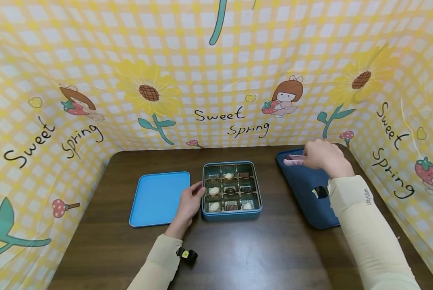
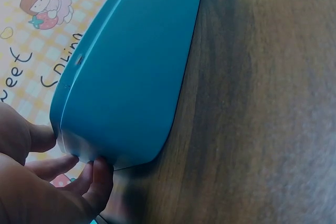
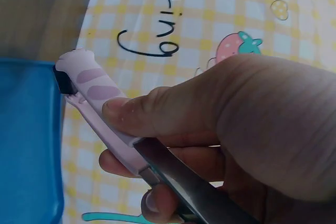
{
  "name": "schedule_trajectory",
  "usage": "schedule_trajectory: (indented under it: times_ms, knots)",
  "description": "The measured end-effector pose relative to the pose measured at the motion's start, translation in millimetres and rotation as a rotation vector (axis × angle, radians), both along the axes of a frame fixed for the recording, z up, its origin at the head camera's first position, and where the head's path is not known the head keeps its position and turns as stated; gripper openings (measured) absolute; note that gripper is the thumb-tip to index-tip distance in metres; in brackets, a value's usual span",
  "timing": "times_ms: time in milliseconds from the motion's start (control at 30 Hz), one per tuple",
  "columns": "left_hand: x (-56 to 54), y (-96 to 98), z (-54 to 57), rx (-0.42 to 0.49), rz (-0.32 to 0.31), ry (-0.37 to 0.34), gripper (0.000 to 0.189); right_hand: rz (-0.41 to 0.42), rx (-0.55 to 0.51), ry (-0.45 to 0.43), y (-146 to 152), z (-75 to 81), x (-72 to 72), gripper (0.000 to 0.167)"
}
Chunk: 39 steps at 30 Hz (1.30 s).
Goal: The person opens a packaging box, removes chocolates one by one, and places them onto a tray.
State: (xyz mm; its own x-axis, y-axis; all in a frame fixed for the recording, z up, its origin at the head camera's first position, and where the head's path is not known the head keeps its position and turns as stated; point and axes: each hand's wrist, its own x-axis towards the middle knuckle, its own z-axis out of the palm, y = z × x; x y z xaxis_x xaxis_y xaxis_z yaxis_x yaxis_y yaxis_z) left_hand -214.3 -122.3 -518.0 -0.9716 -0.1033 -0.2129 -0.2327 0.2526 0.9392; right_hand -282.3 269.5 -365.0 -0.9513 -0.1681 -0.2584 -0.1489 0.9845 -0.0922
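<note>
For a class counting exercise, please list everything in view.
box: one, blue, centre
sweets: at least eight, white and brown, in box
lid: one, light blue, left of box
tray: one, dark blue, right of box
tongs: one, pink and grey, held
piece: one, dark, between tongs' tips
table: one, brown, underneath
cloth: one, yellow and white, around table
wrist cameras: two, black, at cuffs
sleeves: two, cream, on arms
left hand: one, touching box
right hand: one, gripping tongs

"Sweet Spring" x3 in blk script on yel. check cloth (image 1: 209, 80): L, ctr, R; partly in both wrist views. R sleeve (image 1: 368, 231): sm. lettering, can't read.
</note>
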Motion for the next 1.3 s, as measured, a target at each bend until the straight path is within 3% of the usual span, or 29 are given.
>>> schedule_trajectory:
  times_ms: [633,900,1300]
  knots:
    - [0.4,-1.1,-1.9,-0.002,-0.004,0.007,0.045,-0.033,0.003,-0.087,16,-36.4,-1.9,0.016]
    - [0.5,-1.7,-2.3,0.003,-0.012,0.010,0.046,-0.046,0.001,-0.138,17,-41.9,-1.6,0.023]
    - [-0.2,-1.5,-2.7,0.005,-0.005,0.007,0.044,-0.037,0.018,-0.122,15,-42.2,-1.3,0.028]
